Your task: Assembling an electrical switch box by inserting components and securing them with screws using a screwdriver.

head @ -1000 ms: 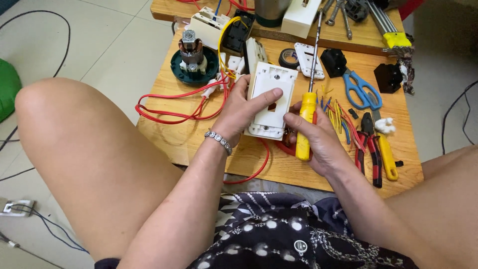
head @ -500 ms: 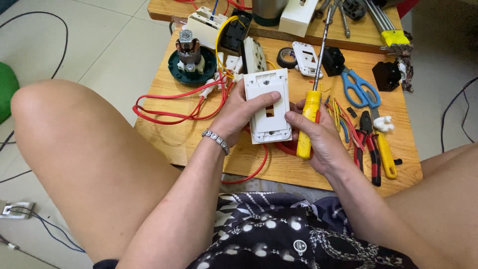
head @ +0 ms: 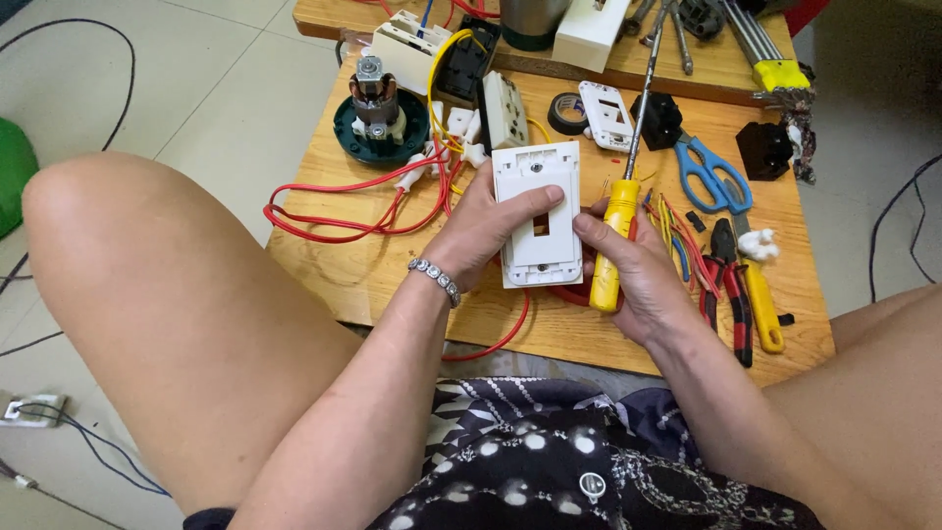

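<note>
the white switch plate (head: 537, 216) — light, stiff, likely brittle plastic — is held upright above the surface (head: 324, 270), left hand (head: 486, 231) clamped on its edge, right hand (head: 638, 270) closed round the yellow-handled screwdriver (head: 613, 240), fingertips steadying it.

Bare wood (head: 343, 280) left of the red wire (head: 334, 224); tool clutter right (scissors (head: 711, 177), pliers (head: 731, 285)).

White plate and yellow screwdriver, both held over the surface

The plate (head: 537, 214) is a flat white rectangle with a small square hole at its middle and a screw hole near the top; it faces up, gripped along both long edges. The screwdriver (head: 616, 221) has a yellow handle with a red band, its steel shaft pointing up and away, just right of the plate.
</note>
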